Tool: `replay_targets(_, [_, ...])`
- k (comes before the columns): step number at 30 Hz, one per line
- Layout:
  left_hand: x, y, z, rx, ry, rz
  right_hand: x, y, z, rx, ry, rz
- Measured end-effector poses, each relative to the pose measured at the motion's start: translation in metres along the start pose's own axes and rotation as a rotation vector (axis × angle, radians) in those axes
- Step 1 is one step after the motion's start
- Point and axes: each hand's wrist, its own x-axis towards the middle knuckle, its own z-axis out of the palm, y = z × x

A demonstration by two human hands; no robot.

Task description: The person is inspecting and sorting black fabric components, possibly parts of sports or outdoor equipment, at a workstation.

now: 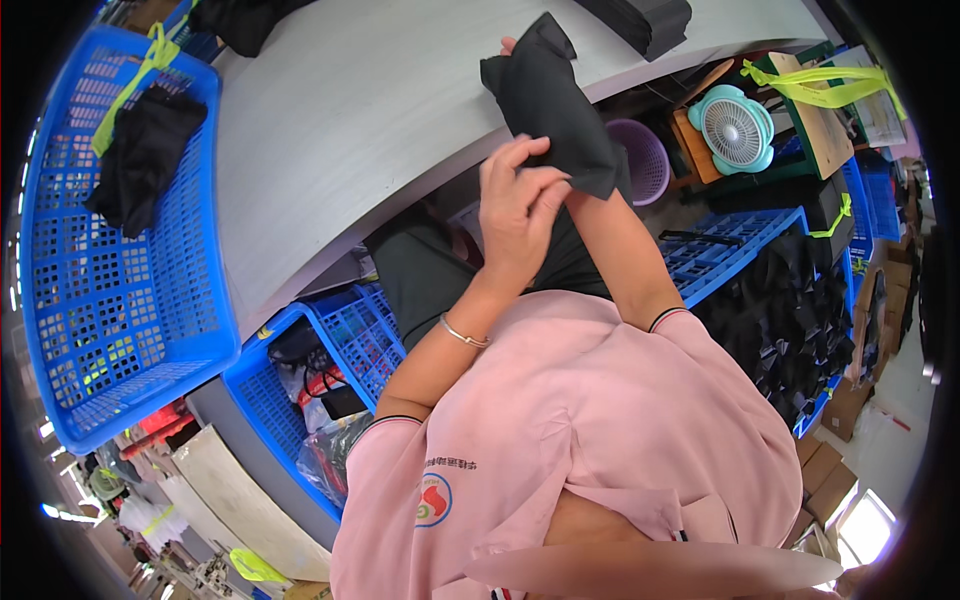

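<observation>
Grey-white worktop [330, 130] runs across the top; its front edge is the drop-off, so anything let go there could slide to the lap. Left: long blue mesh crate [130, 330], black cloth bundle [150, 160] lying in it. Right: second blue crate [725, 262], heaped with black fabric pieces [790, 325]; a piece dropped on that side could get mixed in.

Black fabric sleeve [565, 120] is the piece in hand: drawn over the right forearm, spanning the worktop's front edge, far end above the surface, near end over the lap. Black fabric stack [655, 30] near it on the worktop; a wide swing of that arm could knock it.

Turquoise fan [738, 128] and purple basket [640, 160] beyond the edge, right; a loose piece could drop toward the basket.

Left hand [520, 205]: fingers curled, nearly closed, seems to pinch the sleeve's near edge. A one-sided tug could twist or bunch the cloth; a weak pinch could slip. Right hand [508, 46]: mostly inside the sleeve, only fingertips out at the far end; can't tell how open or what it grips. Fingers could snag inside.

Bracelet [463, 335] on left wrist, clear of cloth; could catch if the wrist brushes fabric.
</observation>
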Motion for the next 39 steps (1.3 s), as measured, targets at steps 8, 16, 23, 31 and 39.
replay_targets(8, [0.035,-0.078,-0.007,-0.352,0.387,-0.544,-0.038,-0.081,0.062,1.703,0.443,1.148])
replay_targets(16, [0.066,-0.144,-0.079,-0.375,0.583,-0.55,-0.12,-0.095,-0.04,1.745,-0.536,0.997])
replay_targets(23, [0.046,-0.064,-0.055,-0.101,0.359,-0.452,-0.101,-0.063,-0.016,0.839,0.087,0.821])
replay_targets(31, [0.025,-0.044,-0.041,-0.071,0.329,-0.302,-0.057,-0.057,-0.027,1.78,-0.278,1.121])
replay_targets(39, [0.003,-0.063,-0.055,-1.111,0.305,-1.154,-0.056,-0.058,-0.029,1.592,-0.289,1.02])
